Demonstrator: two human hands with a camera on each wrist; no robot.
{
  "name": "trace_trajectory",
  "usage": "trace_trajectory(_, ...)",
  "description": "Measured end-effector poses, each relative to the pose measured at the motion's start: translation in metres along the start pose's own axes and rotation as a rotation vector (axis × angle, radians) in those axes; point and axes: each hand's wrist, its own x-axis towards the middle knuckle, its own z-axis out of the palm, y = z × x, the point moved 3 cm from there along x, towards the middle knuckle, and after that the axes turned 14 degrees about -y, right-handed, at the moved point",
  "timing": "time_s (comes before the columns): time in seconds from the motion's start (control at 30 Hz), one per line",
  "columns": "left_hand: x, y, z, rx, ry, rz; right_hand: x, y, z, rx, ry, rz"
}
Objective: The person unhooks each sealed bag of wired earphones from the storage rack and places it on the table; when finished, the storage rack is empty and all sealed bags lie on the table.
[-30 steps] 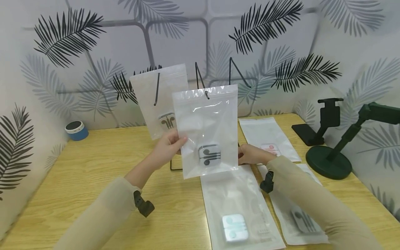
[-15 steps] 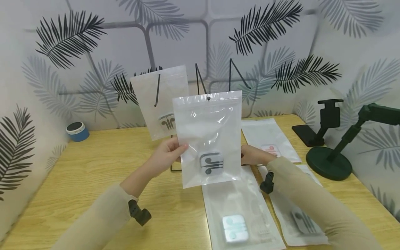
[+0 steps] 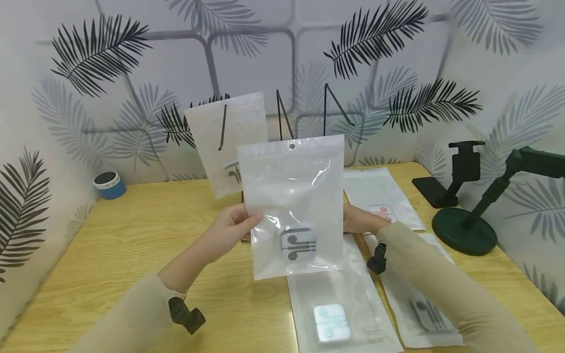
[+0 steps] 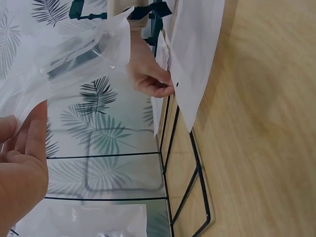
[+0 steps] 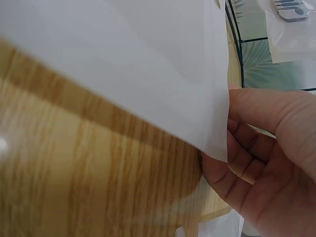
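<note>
My left hand (image 3: 225, 234) holds a white zip pouch (image 3: 282, 191) by its left edge, thumb in front. Dark-corded earphones in a clear case (image 3: 298, 243) show through it, and its hang hole is free of any hook. Behind this pouch, partly hidden in the head view, my right hand (image 3: 361, 219) pinches the top edge of another pouch (image 3: 337, 284), which holds mint earphones. The left wrist view shows that right hand (image 4: 150, 79) close to the pouch's hang hole. In the right wrist view, thumb and fingers (image 5: 256, 111) meet at its edge.
A black wire rack (image 4: 198, 168) stands at the back with hooks facing me. One pouch (image 3: 231, 127) hangs on its left hook. Pouches with pink (image 3: 371, 189) and grey (image 3: 432, 314) earphones lie right. Beyond are a phone stand (image 3: 465, 162), a green lamp (image 3: 465, 230) and a blue speaker (image 3: 110, 186).
The dark-earphone pouch has come off the rack's hook and moved down and nearer with my left hand. My right hand has stayed nearly still.
</note>
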Motion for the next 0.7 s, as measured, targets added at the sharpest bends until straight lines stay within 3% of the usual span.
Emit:
trace_trajectory(0.27, -0.028, -0.010, 0.008, -0.041, -0.031, -0.006, 0.001, 0.000, 0.000, 0.077, -0.069, 0.063)
trace_trajectory(0.53, -0.055, -0.015, 0.015, -0.066, -0.020, -0.083, 0.001, 0.003, 0.001, 0.127, -0.099, -0.039)
trace_trajectory(0.7, -0.070, -0.021, 0.017, -0.083, -0.023, -0.137, 0.001, 0.003, 0.002, 0.136, -0.099, -0.016)
